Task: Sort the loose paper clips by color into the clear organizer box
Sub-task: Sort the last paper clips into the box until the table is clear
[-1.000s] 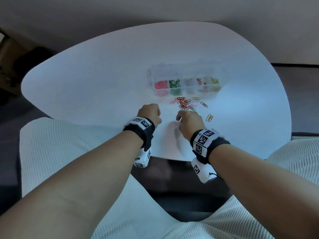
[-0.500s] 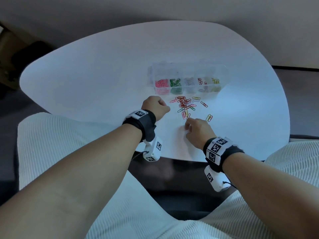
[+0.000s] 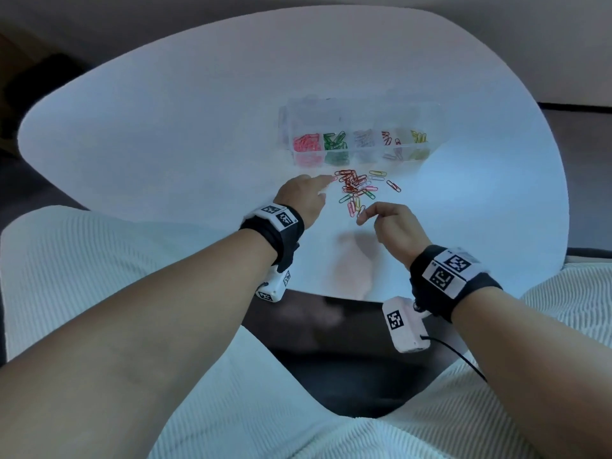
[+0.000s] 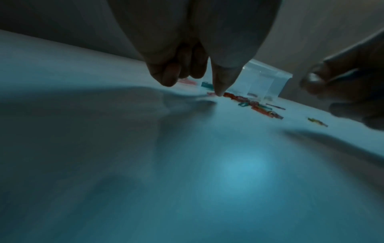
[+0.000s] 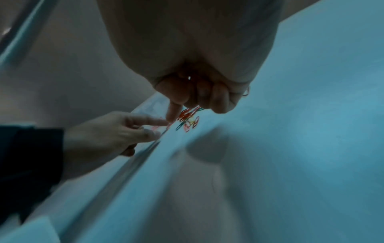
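A heap of loose coloured paper clips [image 3: 356, 187] lies on the white table [image 3: 165, 127], just in front of the clear organizer box [image 3: 364, 117]. The box's near row holds pink, green, pale, red and yellow clips in separate cells. My left hand [image 3: 314, 190] reaches to the heap's left edge, its straight index fingertip [image 4: 218, 92] touching a pink clip there. My right hand [image 3: 377, 220] hovers above the near end of the heap with the index finger pointing down and the other fingers curled. I see nothing held in it in the right wrist view [image 5: 199, 97].
A single red clip [image 3: 394, 186] and a yellow one [image 3: 377, 173] lie to the right of the heap. The table's front edge [image 3: 331, 296] runs just behind my wrists, with my lap in pale ribbed cloth below it.
My left hand has gone forward from a fist to the heap's left edge, index finger stretched out. My right hand has lifted off the table and drawn slightly right.
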Available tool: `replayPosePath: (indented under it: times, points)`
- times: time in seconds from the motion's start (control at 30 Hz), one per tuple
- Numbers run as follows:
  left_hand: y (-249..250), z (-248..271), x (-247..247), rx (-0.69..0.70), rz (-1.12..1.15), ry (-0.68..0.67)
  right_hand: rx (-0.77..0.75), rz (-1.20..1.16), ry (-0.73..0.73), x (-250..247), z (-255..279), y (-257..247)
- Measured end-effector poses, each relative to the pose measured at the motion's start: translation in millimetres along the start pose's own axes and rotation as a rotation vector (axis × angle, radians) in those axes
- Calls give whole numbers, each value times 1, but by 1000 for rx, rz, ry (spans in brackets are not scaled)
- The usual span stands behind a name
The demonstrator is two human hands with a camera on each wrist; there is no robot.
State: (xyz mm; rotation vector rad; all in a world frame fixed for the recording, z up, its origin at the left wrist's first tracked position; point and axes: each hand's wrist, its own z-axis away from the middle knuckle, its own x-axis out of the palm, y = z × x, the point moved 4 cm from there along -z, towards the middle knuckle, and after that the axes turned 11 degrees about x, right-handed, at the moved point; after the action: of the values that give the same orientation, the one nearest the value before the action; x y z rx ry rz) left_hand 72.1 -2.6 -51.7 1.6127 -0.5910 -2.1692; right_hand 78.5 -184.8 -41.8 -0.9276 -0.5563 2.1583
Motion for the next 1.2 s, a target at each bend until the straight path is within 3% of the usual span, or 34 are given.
replayPosePath:
  times: [0.17, 0.3, 0.5, 0.7, 1.2]
  points:
    - [-9, 3, 2, -8, -64, 11, -101, 395, 70, 15, 2, -8]
    - [-8, 2, 0, 0, -36, 79, -106, 530, 101, 19, 5, -3]
    - [-9, -1, 3, -33, -74, -1, -140, 602, 159, 21, 12, 4]
    - [-8, -1, -4, -63, -64, 89, -139, 525, 242, 17, 6, 2]
    - [6, 3, 1, -31, -54, 35, 33, 749, 88, 39, -3, -4]
